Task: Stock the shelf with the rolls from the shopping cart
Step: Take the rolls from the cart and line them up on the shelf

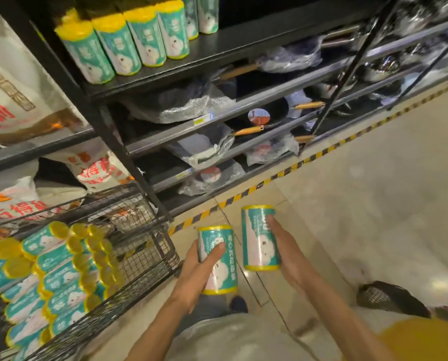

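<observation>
Left hand point(195, 272) grasps one roll point(219, 259), right hand point(288, 252) another roll point(260, 238), both near, above floor. Cart point(150, 256) left holds more. Advice: lift upright to far shelf point(217, 52), butt against standing row point(124, 40), yellow ends up.

Both your bare forearms reach forward from the bottom of the view, side by side and apart. Your left hand point(199, 272) sits lower and nearer to you, its fingers wrapped behind a teal roll point(217, 259) with the thumb pressed across the label, holding it upright. Your right hand point(286, 252) is a little farther out and higher, palm turned inward, fingers lying nearly straight along the side of a second roll point(259, 237), which also stands upright. The two hands do not touch each other, and both wrists are roughly straight.
</observation>
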